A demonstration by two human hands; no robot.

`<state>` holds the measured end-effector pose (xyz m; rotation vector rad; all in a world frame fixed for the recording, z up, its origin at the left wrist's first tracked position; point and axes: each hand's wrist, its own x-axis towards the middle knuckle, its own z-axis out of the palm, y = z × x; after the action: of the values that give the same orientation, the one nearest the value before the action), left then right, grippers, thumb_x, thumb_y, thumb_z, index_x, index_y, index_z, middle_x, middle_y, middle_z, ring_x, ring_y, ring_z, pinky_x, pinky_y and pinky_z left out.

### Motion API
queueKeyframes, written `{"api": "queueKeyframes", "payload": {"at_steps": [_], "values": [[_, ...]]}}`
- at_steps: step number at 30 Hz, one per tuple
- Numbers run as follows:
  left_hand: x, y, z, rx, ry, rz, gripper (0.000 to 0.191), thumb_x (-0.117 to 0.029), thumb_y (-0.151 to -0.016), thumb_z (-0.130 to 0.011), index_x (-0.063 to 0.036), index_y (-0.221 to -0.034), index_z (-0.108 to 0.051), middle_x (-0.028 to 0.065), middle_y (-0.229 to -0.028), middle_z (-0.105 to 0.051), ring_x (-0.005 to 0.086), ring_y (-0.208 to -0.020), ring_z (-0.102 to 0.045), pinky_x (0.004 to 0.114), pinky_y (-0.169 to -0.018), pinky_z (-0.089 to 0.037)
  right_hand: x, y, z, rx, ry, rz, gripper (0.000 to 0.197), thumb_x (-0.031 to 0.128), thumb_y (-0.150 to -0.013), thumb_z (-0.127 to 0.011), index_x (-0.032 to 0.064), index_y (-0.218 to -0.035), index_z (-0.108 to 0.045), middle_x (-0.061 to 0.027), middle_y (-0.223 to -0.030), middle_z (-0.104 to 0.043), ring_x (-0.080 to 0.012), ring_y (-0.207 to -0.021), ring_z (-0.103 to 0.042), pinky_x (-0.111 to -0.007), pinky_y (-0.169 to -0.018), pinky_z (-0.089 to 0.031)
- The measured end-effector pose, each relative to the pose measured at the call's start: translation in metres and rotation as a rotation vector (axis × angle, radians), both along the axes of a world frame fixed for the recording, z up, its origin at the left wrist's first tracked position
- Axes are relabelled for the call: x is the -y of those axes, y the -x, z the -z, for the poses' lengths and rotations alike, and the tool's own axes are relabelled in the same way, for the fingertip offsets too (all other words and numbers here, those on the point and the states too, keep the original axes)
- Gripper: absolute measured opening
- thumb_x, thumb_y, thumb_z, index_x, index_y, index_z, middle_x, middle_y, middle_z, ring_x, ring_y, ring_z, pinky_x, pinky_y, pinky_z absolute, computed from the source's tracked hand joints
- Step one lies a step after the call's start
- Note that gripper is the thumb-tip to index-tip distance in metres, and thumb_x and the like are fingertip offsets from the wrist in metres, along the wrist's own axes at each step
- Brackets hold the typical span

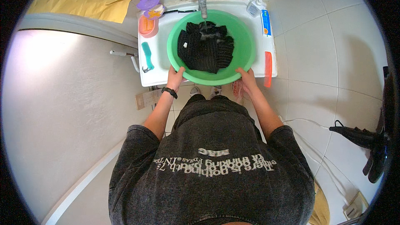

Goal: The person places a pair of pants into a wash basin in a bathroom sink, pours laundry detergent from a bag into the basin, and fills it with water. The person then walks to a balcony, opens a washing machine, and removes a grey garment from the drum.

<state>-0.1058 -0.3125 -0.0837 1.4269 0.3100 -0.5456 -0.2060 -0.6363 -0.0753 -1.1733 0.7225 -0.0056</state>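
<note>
Both hands grip the near rim of a green plastic basin [247, 42] that rests over a white washbasin [162, 48]. My left hand [175, 77], with a black watch above it, holds the rim at the near left, thumb on top. At the near right, my right hand [247, 78] has its thumb over the rim too. The fingers of both hands are mostly hidden beneath. Inside lies a wet, black ribbed garment [203, 50] with a small white tag, in water. Above the basin's far side, the faucet [202, 4] runs a thin stream onto the cloth.
Left on the washbasin are a teal comb [147, 54], a pink soap box [148, 26] and a purple soap dish [148, 3]. At right are a clear bottle [254, 7], a blue toothpaste box [266, 22] and an orange comb [268, 68]. A hair dryer [359, 136] hangs by the tiled wall.
</note>
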Motion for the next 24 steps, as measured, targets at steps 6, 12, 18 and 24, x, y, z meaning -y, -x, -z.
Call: {"api": "queueKeyframes", "payload": {"at_steps": [6,12,18,24], "values": [[-0.023,0.012,-0.037,0.018,-0.005,0.019,0.038,-0.009,-0.097,-0.056,0.0018,-0.131,-0.045,0.0151,-0.113,-0.064,0.0243,-0.093,-0.070,0.037,-0.073,-0.063,-0.016,0.004,0.009,-0.055,0.077,-0.081,0.032,0.010,-0.085,-0.067,-0.0042,-0.112,-0.058,-0.0099,-0.104,-0.064,-0.0196,-0.095,-0.061,-0.035,-0.084,-0.050],[-0.003,-0.011,0.001,0.024,0.004,-0.039,0.033,-0.014,-0.096,-0.059,-0.0006,-0.123,-0.047,0.0125,-0.108,-0.060,0.0243,-0.086,-0.069,0.038,-0.067,-0.063,0.005,-0.030,-0.001,-0.091,-0.003,-0.109,0.034,0.012,-0.086,-0.066,-0.0037,-0.115,-0.059,-0.0093,-0.100,-0.064,-0.0198,-0.090,-0.063,-0.034,-0.080,-0.051],[-0.026,0.020,-0.009,0.071,-0.035,-0.008,0.037,-0.013,-0.096,-0.058,-0.0021,-0.129,-0.046,0.0128,-0.113,-0.063,0.0236,-0.089,-0.070,0.034,-0.071,-0.061,-0.012,0.004,0.014,0.043,0.101,-0.124,0.045,0.013,-0.086,-0.069,-0.0024,-0.124,-0.053,-0.0112,-0.110,-0.063,-0.0240,-0.100,-0.062,-0.040,-0.084,-0.054],[-0.021,-0.017,-0.011,0.036,-0.017,-0.047,0.034,-0.013,-0.095,-0.057,0.0005,-0.125,-0.046,0.0136,-0.106,-0.063,0.0254,-0.086,-0.071,0.037,-0.066,-0.064,-0.017,-0.042,-0.003,-0.096,0.016,-0.115,0.037,0.013,-0.086,-0.068,-0.0024,-0.118,-0.056,-0.0119,-0.103,-0.065,-0.0223,-0.094,-0.064,-0.039,-0.071,-0.057]]}}
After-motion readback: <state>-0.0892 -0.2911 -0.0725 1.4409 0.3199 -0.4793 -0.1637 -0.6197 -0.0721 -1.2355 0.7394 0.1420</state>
